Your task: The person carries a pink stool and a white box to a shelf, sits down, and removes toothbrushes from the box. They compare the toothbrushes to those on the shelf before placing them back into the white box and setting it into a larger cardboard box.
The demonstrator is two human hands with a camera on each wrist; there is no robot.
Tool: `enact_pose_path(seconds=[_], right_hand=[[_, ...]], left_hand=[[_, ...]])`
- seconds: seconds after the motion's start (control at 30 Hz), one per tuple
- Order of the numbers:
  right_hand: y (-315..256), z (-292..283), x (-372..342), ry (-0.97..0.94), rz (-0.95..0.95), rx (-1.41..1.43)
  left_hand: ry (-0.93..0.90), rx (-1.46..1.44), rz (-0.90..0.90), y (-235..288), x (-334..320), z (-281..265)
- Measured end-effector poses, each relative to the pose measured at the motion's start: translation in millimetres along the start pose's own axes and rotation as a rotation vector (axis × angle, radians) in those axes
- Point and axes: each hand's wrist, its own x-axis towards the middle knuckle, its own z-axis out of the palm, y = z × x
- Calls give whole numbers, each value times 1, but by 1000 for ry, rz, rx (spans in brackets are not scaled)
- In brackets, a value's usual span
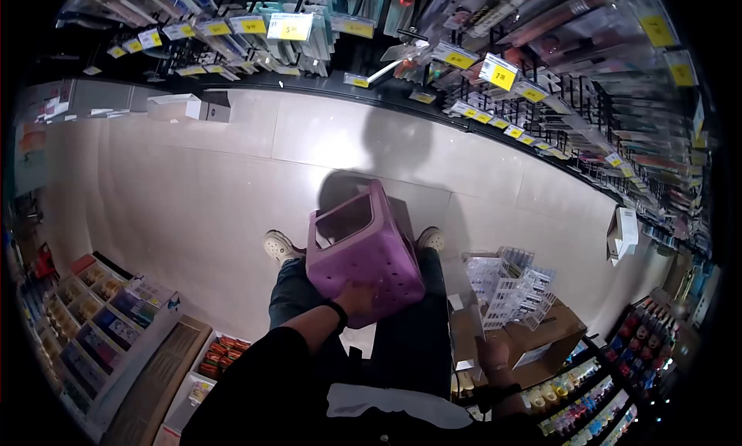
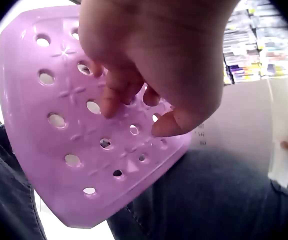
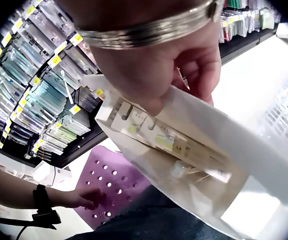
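Observation:
A purple plastic stool point(image 1: 363, 264) leans against the person's legs, its perforated face point(image 2: 44, 107) turned toward the body. My left hand point(image 1: 357, 299) touches that face with fingers bent, the fingertips among the holes in the left wrist view point(image 2: 149, 70). To the right, my right hand point(image 1: 493, 355) grips the edge of a white box point(image 3: 219, 120); its thumb and fingers point(image 3: 204, 75) lie on either side of the wall in the right wrist view. Inside the box are slim pale packets point(image 3: 176, 142) and a small clear item. The same box point(image 2: 244, 125) shows beside the stool in the left wrist view.
White wire racks point(image 1: 510, 287) stand on or by a brown cardboard box point(image 1: 553, 334) at the right. Racks of hanging packets with price tags point(image 1: 498, 73) run across the front. Display trays point(image 1: 104, 322) are at the left, more goods point(image 1: 568, 392) at the lower right.

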Motion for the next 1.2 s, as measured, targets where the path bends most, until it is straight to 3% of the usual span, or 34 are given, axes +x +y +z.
enact_pose_path(seconds=[0.2, 0.3, 0.37, 0.43, 0.53, 0.63, 0.7, 0.77, 0.87, 0.97, 1.0, 1.07, 1.1, 1.17, 1.2], right_hand=[[0, -10, 27, 27, -43, -61], [7, -25, 25, 28, -23, -78], [12, -31, 20, 14, 6, -102], [20, -29, 15, 35, 18, -65], [21, -32, 22, 36, 52, -93], [29, -29, 18, 84, 81, -148], [33, -35, 27, 118, 115, -174], [37, -47, 32, 85, 190, -203], [42, -62, 45, 256, 200, -142], [42, -89, 59, 357, 77, -192], [56, -88, 69, 475, -30, -259], [19, -133, 70, 507, -177, -79], [11, -148, 74, 517, -225, -63], [-4, -172, 76, 495, -353, -53], [-17, -185, 78, 477, -435, -60]], left_hand=[[260, 253, 150, -3, -12, 20], [86, 38, 8, 9, -13, -4], [757, 198, 50, -9, 2, -44], [551, 123, -289, -15, 18, -94], [75, -218, -114, -66, 82, -62], [-141, -250, -138, -34, 76, -64], [-195, -155, -208, -9, 63, -49], [-185, -156, -150, -3, 67, -5], [-187, -221, -179, 8, 79, 71], [-293, -240, -111, 17, 60, 53], [-252, -320, -55, 8, 61, 46], [-166, -468, 64, -24, 72, 22], [-80, -800, 158, -46, 84, 11], [274, -747, 239, -49, 69, -55], [534, -344, 218, -26, 33, -115]])
